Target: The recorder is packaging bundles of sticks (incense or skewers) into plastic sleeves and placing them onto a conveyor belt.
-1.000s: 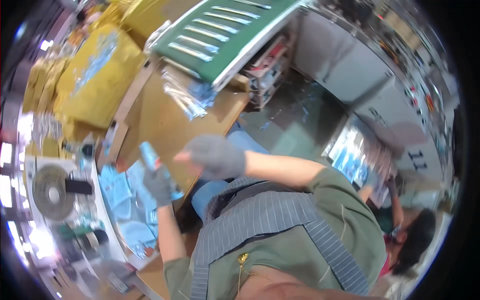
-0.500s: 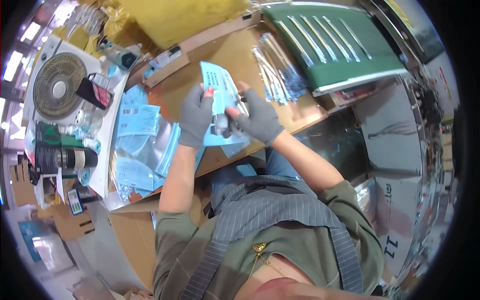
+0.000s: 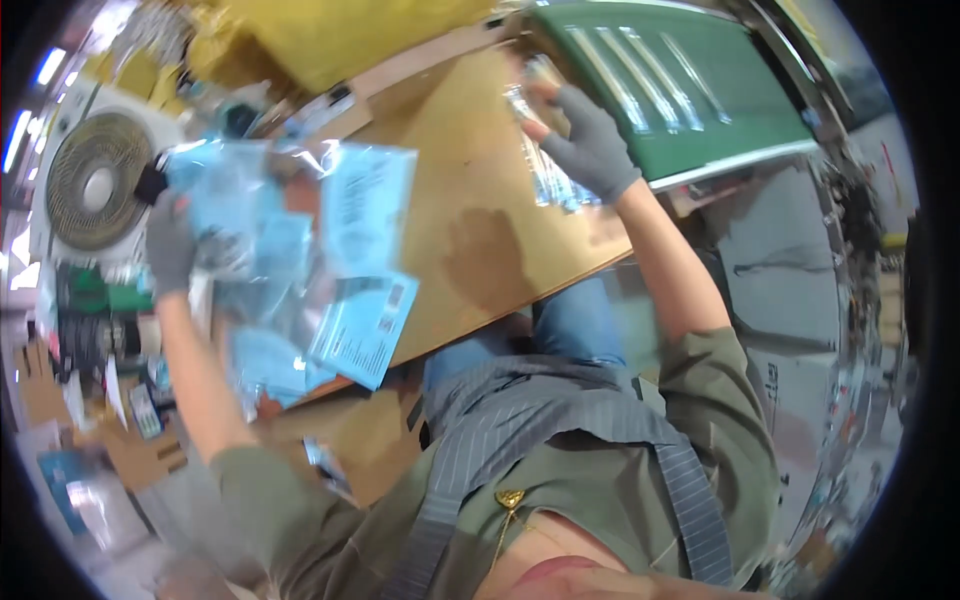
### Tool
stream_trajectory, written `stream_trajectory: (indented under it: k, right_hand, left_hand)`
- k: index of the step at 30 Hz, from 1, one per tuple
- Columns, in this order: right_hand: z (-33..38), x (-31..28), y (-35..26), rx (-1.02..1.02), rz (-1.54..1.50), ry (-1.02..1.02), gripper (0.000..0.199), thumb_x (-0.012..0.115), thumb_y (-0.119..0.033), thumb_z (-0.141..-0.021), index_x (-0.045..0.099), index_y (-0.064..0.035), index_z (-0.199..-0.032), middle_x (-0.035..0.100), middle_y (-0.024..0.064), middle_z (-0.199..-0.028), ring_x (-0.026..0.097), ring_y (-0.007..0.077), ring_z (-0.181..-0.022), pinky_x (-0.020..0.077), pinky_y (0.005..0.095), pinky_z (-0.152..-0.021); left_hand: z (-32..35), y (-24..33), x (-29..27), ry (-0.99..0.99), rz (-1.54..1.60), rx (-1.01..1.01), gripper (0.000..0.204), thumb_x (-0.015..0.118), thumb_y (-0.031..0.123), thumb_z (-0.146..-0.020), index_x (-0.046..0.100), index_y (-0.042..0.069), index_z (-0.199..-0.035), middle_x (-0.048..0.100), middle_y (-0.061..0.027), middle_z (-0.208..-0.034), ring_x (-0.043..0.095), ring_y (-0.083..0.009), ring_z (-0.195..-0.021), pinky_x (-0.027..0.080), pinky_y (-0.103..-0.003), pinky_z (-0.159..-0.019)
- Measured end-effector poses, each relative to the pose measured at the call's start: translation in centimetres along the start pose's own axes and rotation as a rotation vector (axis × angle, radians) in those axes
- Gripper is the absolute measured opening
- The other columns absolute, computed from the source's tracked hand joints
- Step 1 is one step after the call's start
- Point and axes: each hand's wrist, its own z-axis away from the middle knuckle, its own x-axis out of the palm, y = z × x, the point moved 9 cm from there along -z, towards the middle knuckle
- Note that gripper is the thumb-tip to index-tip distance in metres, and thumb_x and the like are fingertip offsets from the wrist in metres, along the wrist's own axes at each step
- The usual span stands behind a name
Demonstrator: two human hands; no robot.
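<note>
Both hands have parted since the earlier frame, and now the left hand (image 3: 170,245) is lying with fingers curled on the blue packets (image 3: 300,270) at the table's (image 3: 470,170) left, while the right hand (image 3: 590,150) is pinching clear packets (image 3: 545,170) beside the green tray (image 3: 690,90).

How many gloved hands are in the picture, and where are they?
2. The left hand rests on the pile of blue packets at the table's left. The right hand reaches for the clear packets beside the green tray.
</note>
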Motion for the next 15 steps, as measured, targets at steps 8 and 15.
stream_trajectory:
  k: [8,15]
  right_hand:
    - [-0.1,-20.4,21.0,0.54,0.698,0.313,0.082,0.053,-0.064,-0.08,0.048,0.0017,-0.13,0.054,0.0248,-0.125,0.05,0.037,-0.119,0.0371,0.0404,-0.102]
    - [-0.9,-3.5,14.0,0.31,0.555,-0.149,0.074,0.054,-0.057,-0.084,0.045,0.0005,-0.13,0.043,0.0267,-0.135,0.043,0.0376,-0.125,0.0346,0.0397,-0.104]
  left_hand:
    - [8.6,23.6,7.7,-0.269,-0.013,0.561,0.01,0.058,0.013,-0.077,0.058,0.009,-0.086,0.058,-0.0082,-0.081,0.059,-0.0257,-0.068,0.047,-0.039,-0.06]
    - [9.5,36.7,19.1,-0.441,0.81,-0.064,0.07,0.06,0.043,-0.086,0.038,-0.001,-0.135,0.05,-0.0274,-0.124,0.048,-0.0389,-0.117,0.04,-0.043,-0.097]
